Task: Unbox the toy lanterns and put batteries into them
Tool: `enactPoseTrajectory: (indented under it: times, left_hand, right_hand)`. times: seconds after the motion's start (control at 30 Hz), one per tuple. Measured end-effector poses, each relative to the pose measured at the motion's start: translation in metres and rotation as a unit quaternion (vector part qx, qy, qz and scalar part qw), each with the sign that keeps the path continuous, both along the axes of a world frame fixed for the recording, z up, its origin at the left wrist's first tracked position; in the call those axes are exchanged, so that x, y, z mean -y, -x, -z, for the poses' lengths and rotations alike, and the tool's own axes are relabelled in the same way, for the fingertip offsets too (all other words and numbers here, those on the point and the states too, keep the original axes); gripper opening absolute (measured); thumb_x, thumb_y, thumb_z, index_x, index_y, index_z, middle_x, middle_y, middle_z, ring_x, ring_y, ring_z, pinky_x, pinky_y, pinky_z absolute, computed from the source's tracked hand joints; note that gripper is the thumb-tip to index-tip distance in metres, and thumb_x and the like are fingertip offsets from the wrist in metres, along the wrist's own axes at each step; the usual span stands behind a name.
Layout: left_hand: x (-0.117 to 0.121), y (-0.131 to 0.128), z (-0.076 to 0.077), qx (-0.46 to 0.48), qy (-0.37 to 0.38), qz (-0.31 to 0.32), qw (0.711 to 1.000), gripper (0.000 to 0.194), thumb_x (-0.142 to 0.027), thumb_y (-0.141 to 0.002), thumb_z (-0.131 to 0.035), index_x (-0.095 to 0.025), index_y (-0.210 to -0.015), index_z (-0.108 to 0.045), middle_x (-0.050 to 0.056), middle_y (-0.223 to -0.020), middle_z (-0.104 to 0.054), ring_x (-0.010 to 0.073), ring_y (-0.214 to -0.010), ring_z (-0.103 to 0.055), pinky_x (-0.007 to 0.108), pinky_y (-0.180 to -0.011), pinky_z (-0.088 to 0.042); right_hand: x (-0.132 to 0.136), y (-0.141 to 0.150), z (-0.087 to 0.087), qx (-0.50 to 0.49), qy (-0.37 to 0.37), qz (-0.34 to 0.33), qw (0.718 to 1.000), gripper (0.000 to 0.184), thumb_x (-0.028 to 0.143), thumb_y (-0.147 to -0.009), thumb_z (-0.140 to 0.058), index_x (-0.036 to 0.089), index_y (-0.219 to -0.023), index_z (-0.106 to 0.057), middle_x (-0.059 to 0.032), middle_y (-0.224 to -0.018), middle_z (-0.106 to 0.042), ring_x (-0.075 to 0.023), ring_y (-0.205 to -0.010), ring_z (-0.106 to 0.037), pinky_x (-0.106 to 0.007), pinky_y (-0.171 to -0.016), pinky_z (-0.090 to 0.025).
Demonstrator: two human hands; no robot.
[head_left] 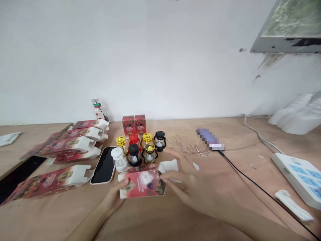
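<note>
Red box [141, 186]: I see it in front of the lanterns [134, 154]; whether it touches the surface [155, 222] I cannot tell, and its inside is hidden from me.
Left hand [114, 197]: it grips the box at the left end, thumb lying on the printed face, other fingers hidden behind.
Right hand [188, 187]: blurred, fingers stretched toward the open end and white flap [170, 165]; I cannot tell if it pinches anything.
Device on cable [209, 138]: pixelated, not readable.
Power strip [298, 177]: cut off by the right edge.
</note>
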State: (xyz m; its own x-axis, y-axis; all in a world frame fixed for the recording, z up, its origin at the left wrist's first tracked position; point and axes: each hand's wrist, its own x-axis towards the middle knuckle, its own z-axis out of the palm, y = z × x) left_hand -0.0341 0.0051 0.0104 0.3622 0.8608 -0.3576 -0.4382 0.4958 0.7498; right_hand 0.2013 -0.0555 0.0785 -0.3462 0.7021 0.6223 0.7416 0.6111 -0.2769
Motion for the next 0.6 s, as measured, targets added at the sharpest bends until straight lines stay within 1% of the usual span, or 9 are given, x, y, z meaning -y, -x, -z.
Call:
enactPoseTrajectory:
  times: [0.1, 0.2, 0.3, 0.4, 0.5, 0.6]
  left_hand:
    - [0.000, 0.000, -0.001, 0.003, -0.045, -0.011, 0.999, 0.081, -0.028, -0.046, -0.086, -0.020, -0.120, -0.055, 0.006, -0.092, -0.073, 0.0285, -0.092, -0.068, 0.039, -0.089, -0.051]
    - [0.000, 0.003, 0.001, 0.011, -0.085, 0.007, 0.996, 0.085, -0.032, -0.046, -0.087, -0.023, -0.124, -0.053, 0.003, -0.087, -0.073, 0.0277, -0.091, -0.068, 0.039, -0.090, -0.050]
    - [0.001, 0.005, 0.004, 0.013, -0.103, 0.045, 0.994, 0.081, -0.034, -0.051, -0.085, -0.024, -0.125, -0.052, 0.003, -0.086, -0.073, 0.0273, -0.091, -0.067, 0.039, -0.090, -0.050]
    - [0.003, 0.005, 0.007, 0.015, -0.107, 0.065, 0.992, 0.079, -0.037, -0.051, -0.084, -0.024, -0.122, -0.054, 0.005, -0.091, -0.072, 0.0280, -0.091, -0.067, 0.040, -0.089, -0.050]
    - [0.006, 0.002, 0.006, 0.006, -0.115, 0.048, 0.992, 0.079, -0.037, -0.047, -0.085, -0.024, -0.119, -0.055, 0.004, -0.089, -0.072, 0.0278, -0.091, -0.067, 0.039, -0.087, -0.050]
    - [0.009, 0.000, 0.002, -0.024, -0.149, 0.012, 0.989, 0.076, -0.037, -0.048, -0.085, -0.025, -0.116, -0.054, 0.004, -0.093, -0.070, 0.0263, -0.092, -0.066, 0.034, -0.082, -0.051]
  right_hand:
    - [-0.007, 0.001, -0.001, 0.004, 0.056, 0.042, 0.998, 0.022, 0.015, -0.087, -0.052, 0.026, -0.092, -0.070, -0.0104, -0.138, -0.042, -0.0305, -0.125, -0.044, -0.049, -0.093, -0.046]
    - [-0.010, 0.003, -0.005, 0.011, 0.106, 0.059, 0.993, 0.022, 0.012, -0.084, -0.052, 0.023, -0.094, -0.069, -0.0120, -0.142, -0.038, -0.0329, -0.129, -0.038, -0.053, -0.095, -0.044]
    - [-0.012, 0.006, -0.011, -0.009, 0.170, 0.032, 0.985, 0.026, 0.006, -0.078, -0.053, 0.022, -0.089, -0.070, -0.0097, -0.137, -0.045, -0.0316, -0.135, -0.031, -0.051, -0.097, -0.044]
    - [-0.016, 0.009, -0.013, -0.045, 0.213, 0.011, 0.976, 0.025, 0.004, -0.075, -0.054, 0.021, -0.076, -0.071, -0.0073, -0.136, -0.046, -0.0298, -0.135, -0.031, -0.048, -0.098, -0.044]
    - [-0.020, 0.010, -0.010, -0.040, 0.220, 0.020, 0.974, 0.023, 0.004, -0.075, -0.055, 0.020, -0.073, -0.071, -0.0079, -0.139, -0.044, -0.0290, -0.136, -0.029, -0.047, -0.100, -0.041]
    - [-0.028, 0.010, -0.005, -0.002, 0.227, 0.021, 0.974, 0.024, 0.003, -0.074, -0.055, 0.020, -0.073, -0.072, -0.0086, -0.137, -0.046, -0.0298, -0.136, -0.029, -0.047, -0.101, -0.039]
